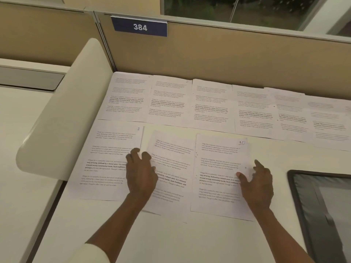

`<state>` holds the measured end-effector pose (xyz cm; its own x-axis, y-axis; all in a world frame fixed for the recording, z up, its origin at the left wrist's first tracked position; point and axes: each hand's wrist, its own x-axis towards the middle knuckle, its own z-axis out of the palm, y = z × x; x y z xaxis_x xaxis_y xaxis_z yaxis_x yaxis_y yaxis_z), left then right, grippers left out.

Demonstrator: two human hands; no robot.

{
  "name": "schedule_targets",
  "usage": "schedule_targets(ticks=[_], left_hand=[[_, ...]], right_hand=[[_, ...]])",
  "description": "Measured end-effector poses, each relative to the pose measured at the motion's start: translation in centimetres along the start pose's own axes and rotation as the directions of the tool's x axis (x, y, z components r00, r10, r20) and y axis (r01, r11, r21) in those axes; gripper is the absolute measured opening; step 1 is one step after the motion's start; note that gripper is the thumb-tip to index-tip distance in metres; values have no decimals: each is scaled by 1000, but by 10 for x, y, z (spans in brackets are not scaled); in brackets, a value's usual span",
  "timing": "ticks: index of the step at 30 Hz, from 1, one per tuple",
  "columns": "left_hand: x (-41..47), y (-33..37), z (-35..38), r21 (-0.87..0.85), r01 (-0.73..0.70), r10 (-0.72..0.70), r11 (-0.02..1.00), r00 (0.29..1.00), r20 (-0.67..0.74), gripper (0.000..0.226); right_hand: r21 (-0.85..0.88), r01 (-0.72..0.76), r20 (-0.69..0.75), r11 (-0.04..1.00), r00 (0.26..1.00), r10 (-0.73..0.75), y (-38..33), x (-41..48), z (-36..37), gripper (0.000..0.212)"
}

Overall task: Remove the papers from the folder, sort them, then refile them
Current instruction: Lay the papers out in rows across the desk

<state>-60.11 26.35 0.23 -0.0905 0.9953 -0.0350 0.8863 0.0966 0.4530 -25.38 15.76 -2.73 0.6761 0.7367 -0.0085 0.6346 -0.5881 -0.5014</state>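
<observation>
While the right grip (258,184) lies spread flat on the sheet marked 10 (218,198) and the left grip (140,173) curls on the middle sheet (171,166) just left of it, pinching or not I cannot tell, square them gently on the bench (190,242).

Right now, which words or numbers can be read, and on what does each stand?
"384": blue sign on the partition.
"8": top corner of the near left sheet.
"10": top corner of the near right sheet.
Printed paragraphs: too small or blurred to read reliably.
</observation>
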Motion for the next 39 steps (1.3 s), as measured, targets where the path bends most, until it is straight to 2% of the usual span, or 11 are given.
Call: schedule_targets(ticks=[1,3,5,7,8,16,39], left_hand=[[-3,1,3,114,-109,109,988,994,3,49],[-12,4,11,119,-285,266,951,952,151,76],[-23,5,21,61,-403,364,913,873,326,98],[-33,1,34,106,-510,430,854,805,410,113],[-38,-2,38,133,-533,438,835,792,426,116],[-29,-7,44,185,-474,386,861,846,368,116],[-19,-3,47,208,-467,377,859,854,359,118]], right_hand=[[-53,54,1,997,999,-54,-1,-4,1,81],[-121,203,37,972,979,-200,-9,-15,0,88],[-152,368,103,917,929,-355,-21,-28,1,90],[-181,477,184,860,875,-447,-27,-39,7,93],[-194,498,215,845,862,-459,-28,-44,12,94],[-274,545,301,793,831,-468,-7,-68,28,99],[-261,521,291,813,845,-448,-15,-54,33,98]])
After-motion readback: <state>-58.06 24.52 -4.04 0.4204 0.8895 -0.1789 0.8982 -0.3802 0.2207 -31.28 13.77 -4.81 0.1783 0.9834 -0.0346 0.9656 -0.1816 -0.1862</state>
